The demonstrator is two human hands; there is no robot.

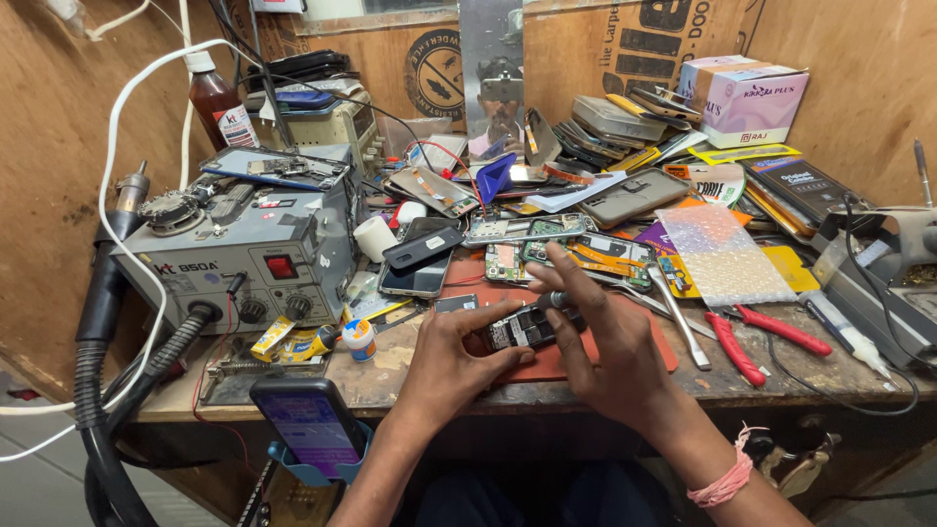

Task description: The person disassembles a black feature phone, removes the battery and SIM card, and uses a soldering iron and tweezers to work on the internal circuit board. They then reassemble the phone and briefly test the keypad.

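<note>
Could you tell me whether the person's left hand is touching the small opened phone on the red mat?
Touching. The head view shows the left hand with its fingers laid against the opened phone, steadying it on the red mat.

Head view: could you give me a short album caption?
Two hands, left hand and right hand, hold an opened phone over a red mat on a cluttered workbench.

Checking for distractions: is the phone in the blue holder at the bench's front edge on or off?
On. The phone in the blue holder has a lit purple-white screen, facing up, near the left hand.
</note>
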